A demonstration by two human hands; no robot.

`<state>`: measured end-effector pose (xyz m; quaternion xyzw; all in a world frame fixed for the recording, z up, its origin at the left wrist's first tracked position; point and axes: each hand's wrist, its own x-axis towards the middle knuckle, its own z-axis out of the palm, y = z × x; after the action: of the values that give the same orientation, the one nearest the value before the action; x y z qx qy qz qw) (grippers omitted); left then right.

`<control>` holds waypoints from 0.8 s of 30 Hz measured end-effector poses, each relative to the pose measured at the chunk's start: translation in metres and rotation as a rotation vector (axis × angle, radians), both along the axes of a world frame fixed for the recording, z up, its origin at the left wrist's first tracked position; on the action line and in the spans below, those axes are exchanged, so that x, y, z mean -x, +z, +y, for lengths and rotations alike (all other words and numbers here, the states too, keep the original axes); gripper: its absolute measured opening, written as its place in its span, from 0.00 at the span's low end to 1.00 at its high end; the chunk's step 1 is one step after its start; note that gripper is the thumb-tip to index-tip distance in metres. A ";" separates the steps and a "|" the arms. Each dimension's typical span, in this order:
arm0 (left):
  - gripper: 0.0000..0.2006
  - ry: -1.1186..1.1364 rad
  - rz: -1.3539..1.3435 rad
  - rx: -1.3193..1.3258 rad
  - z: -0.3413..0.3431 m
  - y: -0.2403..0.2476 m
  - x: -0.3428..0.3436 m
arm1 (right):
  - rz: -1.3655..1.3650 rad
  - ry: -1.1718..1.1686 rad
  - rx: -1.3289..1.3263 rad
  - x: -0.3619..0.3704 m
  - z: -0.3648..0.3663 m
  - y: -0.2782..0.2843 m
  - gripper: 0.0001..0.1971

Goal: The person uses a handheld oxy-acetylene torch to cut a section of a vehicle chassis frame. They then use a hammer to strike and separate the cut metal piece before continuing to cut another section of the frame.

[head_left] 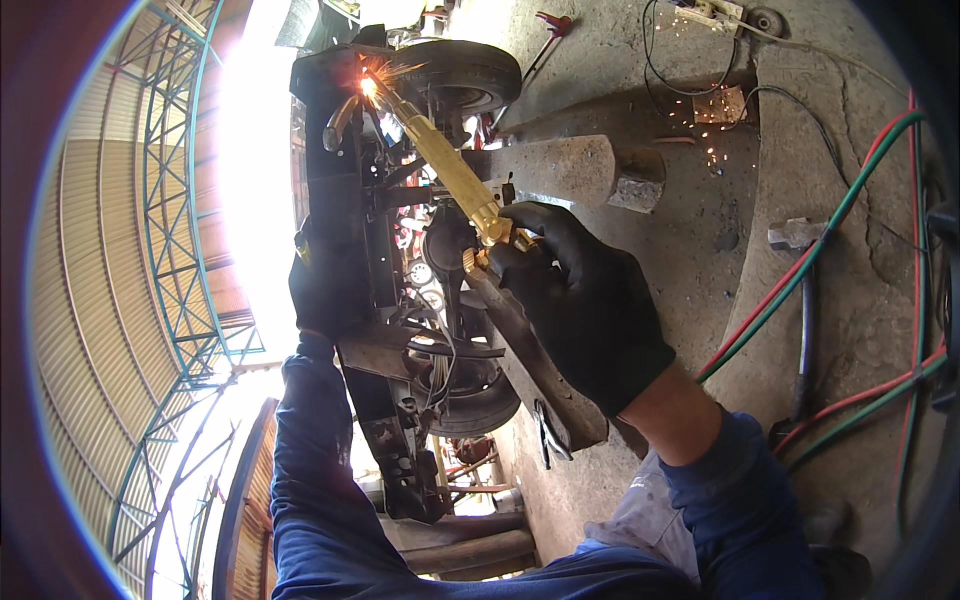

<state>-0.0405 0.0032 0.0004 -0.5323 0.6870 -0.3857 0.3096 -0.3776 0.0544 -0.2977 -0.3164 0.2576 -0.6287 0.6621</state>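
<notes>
My right hand point(590, 300), in a black glove, is closed round the valve end of a brass-coloured cutting torch point(445, 165). The torch reaches up and to the left, its tip at a dark steel vehicle frame point(340, 190). A bright orange glow and flying sparks point(370, 85) mark where tip and metal meet. Against the frame's left side rests my left hand point(330, 275), also black-gloved; its fingers blend into the dark metal, so their grip is unclear. Beside the glow a short metal tube point(340, 125) sticks out.
Wheels with tyres point(455, 75) sit under the frame. A steel beam point(550, 165) lies alongside. Red and green hoses point(830, 235) cross the concrete floor at right, near a sledgehammer point(800, 235). Falling sparks point(715, 150) reach the floor. Pliers point(548, 435) lie by another beam.
</notes>
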 end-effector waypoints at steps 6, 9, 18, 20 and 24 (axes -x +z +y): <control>0.38 -0.022 0.165 0.022 0.000 -0.001 0.005 | 0.033 -0.032 0.000 -0.007 -0.001 0.000 0.19; 0.40 -0.031 0.099 0.041 0.000 -0.002 0.008 | 0.041 -0.035 0.010 -0.009 -0.001 -0.001 0.19; 0.41 -0.049 0.050 0.017 0.000 -0.002 0.008 | 0.036 -0.062 0.014 -0.012 -0.001 -0.003 0.18; 0.41 -0.032 0.036 0.009 0.000 0.001 0.001 | 0.035 -0.069 0.012 -0.013 -0.001 -0.003 0.19; 0.40 -0.055 0.056 0.000 -0.001 0.005 -0.014 | 0.032 -0.076 0.012 -0.015 -0.001 -0.004 0.20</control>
<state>-0.0261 0.0025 0.0050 -0.5239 0.7098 -0.3790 0.2794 -0.3631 0.0537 -0.3012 -0.3203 0.2761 -0.6497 0.6317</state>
